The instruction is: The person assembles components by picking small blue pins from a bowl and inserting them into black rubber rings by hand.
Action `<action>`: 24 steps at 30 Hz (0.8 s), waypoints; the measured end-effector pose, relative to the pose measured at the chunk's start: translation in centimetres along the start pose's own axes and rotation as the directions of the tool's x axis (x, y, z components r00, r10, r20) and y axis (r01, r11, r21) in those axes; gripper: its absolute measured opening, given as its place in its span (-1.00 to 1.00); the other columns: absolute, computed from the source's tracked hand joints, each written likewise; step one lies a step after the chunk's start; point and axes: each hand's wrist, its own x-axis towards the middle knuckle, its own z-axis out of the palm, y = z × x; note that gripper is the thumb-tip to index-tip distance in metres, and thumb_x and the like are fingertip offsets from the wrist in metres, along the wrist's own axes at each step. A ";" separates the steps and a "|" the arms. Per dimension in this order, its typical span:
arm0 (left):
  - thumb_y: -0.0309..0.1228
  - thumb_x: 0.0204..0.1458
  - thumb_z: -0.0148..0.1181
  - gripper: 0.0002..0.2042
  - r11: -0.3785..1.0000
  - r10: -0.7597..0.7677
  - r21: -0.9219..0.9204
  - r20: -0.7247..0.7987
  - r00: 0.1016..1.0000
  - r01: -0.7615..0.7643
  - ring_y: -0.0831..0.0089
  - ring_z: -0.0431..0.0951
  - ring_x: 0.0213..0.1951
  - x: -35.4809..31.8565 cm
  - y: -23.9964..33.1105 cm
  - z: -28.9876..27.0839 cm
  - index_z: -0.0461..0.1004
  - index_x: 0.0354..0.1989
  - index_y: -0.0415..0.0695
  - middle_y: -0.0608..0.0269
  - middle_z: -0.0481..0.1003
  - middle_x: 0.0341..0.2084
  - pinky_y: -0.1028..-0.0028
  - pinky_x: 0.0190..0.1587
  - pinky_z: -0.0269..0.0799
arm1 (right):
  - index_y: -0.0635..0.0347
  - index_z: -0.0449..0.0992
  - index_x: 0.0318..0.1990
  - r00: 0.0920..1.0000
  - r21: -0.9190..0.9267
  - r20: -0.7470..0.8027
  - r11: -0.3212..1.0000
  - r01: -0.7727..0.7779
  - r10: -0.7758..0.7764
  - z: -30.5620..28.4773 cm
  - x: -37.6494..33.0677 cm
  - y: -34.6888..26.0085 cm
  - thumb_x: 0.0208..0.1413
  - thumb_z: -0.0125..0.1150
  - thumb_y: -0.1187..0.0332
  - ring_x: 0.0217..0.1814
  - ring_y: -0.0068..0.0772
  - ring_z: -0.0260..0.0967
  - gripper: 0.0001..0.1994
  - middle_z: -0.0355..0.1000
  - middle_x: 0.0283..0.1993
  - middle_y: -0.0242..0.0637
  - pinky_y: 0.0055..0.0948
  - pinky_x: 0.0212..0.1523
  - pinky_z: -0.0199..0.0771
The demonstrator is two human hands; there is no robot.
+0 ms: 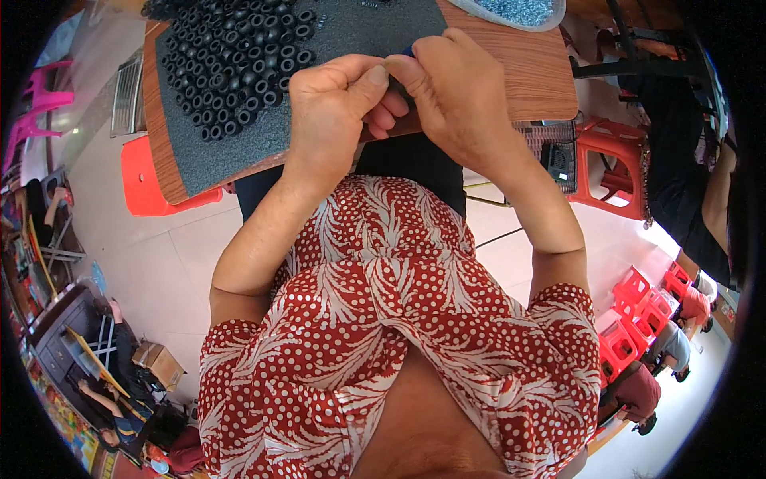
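Both hands met over the near edge of a wooden tabletop (527, 76). The left hand (331, 108) and the right hand (455, 92) pinched a small dark part (408, 51) between their fingertips, mostly hidden by the thumbs. A black textured mat (351, 32) covered the tabletop, and a heap of small black rings (231, 64) lay on it, left of the hands. A tray of small metal pieces (519, 11) sat at the far right corner.

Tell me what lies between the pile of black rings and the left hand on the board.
In the head view, only bare black mat lies between the black rings and the left hand; nothing else sits on that stretch.
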 end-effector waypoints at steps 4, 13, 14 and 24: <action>-0.47 0.11 -0.03 -0.81 0.997 0.047 -0.055 -0.004 0.999 -0.047 0.65 0.39 -0.64 -0.1 -0.3 0.2 0.50 -0.35 -0.31 0.26 0.48 -0.62 0.67 -0.59 0.33 | 0.14 0.22 -0.64 0.970 -0.197 -0.097 0.959 0.202 -0.224 0.9 0.1 0.4 -0.20 0.22 0.39 -0.60 -0.29 0.17 -0.76 0.17 -0.66 -0.29 -0.35 -0.64 0.16; -0.52 0.08 0.01 -0.85 0.946 0.317 0.129 -0.170 0.933 -0.298 0.69 0.34 -0.64 -0.1 -1.0 1.2 0.50 -0.35 -0.32 0.32 0.46 -0.64 0.68 -0.59 0.28 | 0.14 0.20 -0.64 0.942 -0.227 -0.220 0.952 0.203 -0.254 2.7 0.1 1.0 -0.20 0.23 0.45 -0.64 -0.30 0.14 -0.75 0.12 -0.70 -0.30 -0.38 -0.68 0.13; -0.52 0.08 0.01 -0.86 0.923 0.363 0.202 -0.168 0.916 -0.329 0.69 0.35 -0.64 0.0 -1.0 1.1 0.50 -0.35 -0.33 0.32 0.45 -0.64 0.67 -0.59 0.28 | 0.14 0.20 -0.64 0.942 -0.228 -0.220 0.952 0.202 -0.253 2.7 0.1 1.0 -0.20 0.23 0.45 -0.64 -0.30 0.14 -0.75 0.12 -0.70 -0.30 -0.38 -0.68 0.13; -0.55 0.05 0.02 -0.87 0.908 0.361 0.284 -0.158 0.919 -0.307 0.66 0.39 -0.62 0.7 -1.2 0.6 0.50 -0.35 -0.31 0.30 0.47 -0.62 0.64 -0.59 0.31 | 0.13 0.38 -0.52 0.986 -0.103 -0.159 0.994 0.032 -0.048 2.7 -0.1 0.5 -0.04 0.13 0.38 -0.61 -0.23 0.24 -0.89 0.21 -0.67 -0.29 -0.31 -0.63 0.22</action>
